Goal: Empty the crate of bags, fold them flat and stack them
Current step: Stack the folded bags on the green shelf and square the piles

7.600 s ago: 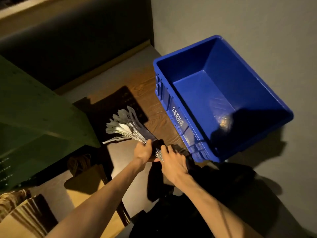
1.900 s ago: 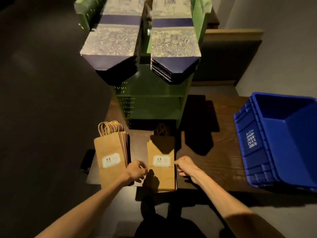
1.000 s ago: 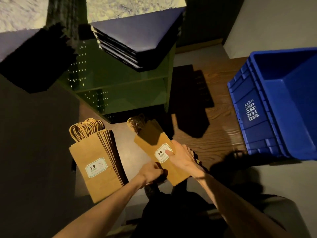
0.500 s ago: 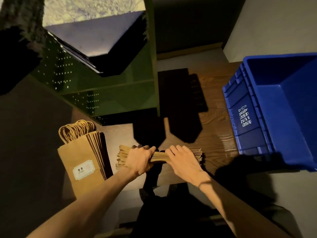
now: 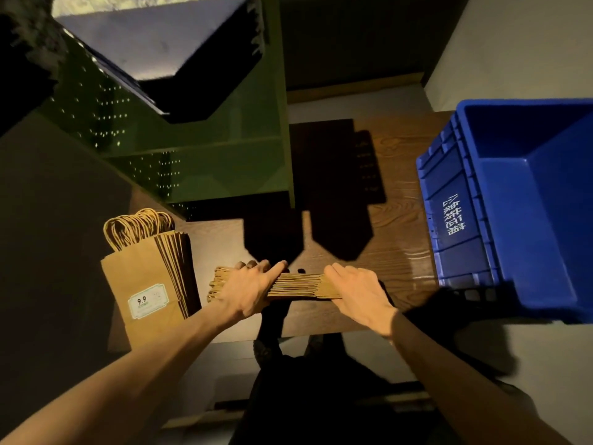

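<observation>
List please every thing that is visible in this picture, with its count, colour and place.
bundle of paper bags: one, brown, on edge on the table, between both hands
stack of paper bags: one, brown with a white label, flat at the table's left end
dark bags: number unclear, black, flat on the table behind the bundle
crate: one, blue, right end of the table; what shows of its inside holds no bags
table: one, brown wood
shelf unit: one, green, behind the table
left hand: grips the bundle's left part
right hand: grips its right part
</observation>
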### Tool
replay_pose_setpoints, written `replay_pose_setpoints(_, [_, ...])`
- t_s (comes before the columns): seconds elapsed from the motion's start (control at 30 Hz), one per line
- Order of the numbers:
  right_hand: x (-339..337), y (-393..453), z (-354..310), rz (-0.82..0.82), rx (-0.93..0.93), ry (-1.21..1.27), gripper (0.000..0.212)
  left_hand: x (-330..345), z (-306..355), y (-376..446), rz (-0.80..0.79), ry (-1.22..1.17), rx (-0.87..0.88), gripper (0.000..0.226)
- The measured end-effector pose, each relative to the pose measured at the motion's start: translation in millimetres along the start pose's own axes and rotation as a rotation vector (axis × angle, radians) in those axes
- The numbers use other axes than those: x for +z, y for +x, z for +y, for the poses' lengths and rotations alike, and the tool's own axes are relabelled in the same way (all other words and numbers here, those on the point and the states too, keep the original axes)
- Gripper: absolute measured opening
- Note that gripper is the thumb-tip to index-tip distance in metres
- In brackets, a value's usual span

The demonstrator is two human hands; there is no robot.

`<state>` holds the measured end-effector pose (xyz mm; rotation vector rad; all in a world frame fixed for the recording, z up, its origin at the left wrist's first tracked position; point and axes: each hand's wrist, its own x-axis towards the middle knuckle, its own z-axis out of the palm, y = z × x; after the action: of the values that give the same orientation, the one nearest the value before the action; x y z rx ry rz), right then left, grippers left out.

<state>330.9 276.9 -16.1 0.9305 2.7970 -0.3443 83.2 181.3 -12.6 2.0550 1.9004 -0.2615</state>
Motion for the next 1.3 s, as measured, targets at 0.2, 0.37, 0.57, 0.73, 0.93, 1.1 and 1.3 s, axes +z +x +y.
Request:
replay_pose_setpoints(0.2, [3.6, -1.1, 3.4, 0.108, 0.131, 0.056, 0.066, 1.8, -13.9, -13.5, -0.011, -0.121, -0.048, 0.051])
replay_pose_setpoints(0.37, [19.5, -13.9, 5.3, 0.241, 0.281, 0.52, 0.087, 5.5, -13.4, -13.7, 0.034, -0.139, -0.026, 0.049])
replay_pose_setpoints(0.57, [24.9, -9.6, 6.3, 0.284, 0.34, 0.79, 0.102, 21.6, -16.5, -13.8, 0.097, -0.147, -0.03, 0.089])
replay_pose_setpoints(0.73, [34.9, -16.8, 5.2, 0.336, 0.439, 0.898, 0.11, 25.3, -20.2, -14.2, 0.146, -0.133, 0.009, 0.081])
replay_pose_setpoints(0.93, [33.9, -20.3, 2.4, 0.34, 0.49, 0.958, 0.092, 28.8, -6.5, -17.9, 0.222, -0.469, -0.073, 0.097])
replay_pose_setpoints(1.1, [28.1, -16.5, 11.7, 0.25, 0.449, 0.951, 0.087, 30.7, -6.7, -16.7, 0.223, -0.525, -0.087, 0.094])
replay_pose_setpoints(1.3, [31.6, -17.3, 15.3, 0.229, 0.451, 0.983, 0.112, 32.5, -9.0, -14.4, 0.258, -0.466, -0.041, 0.063])
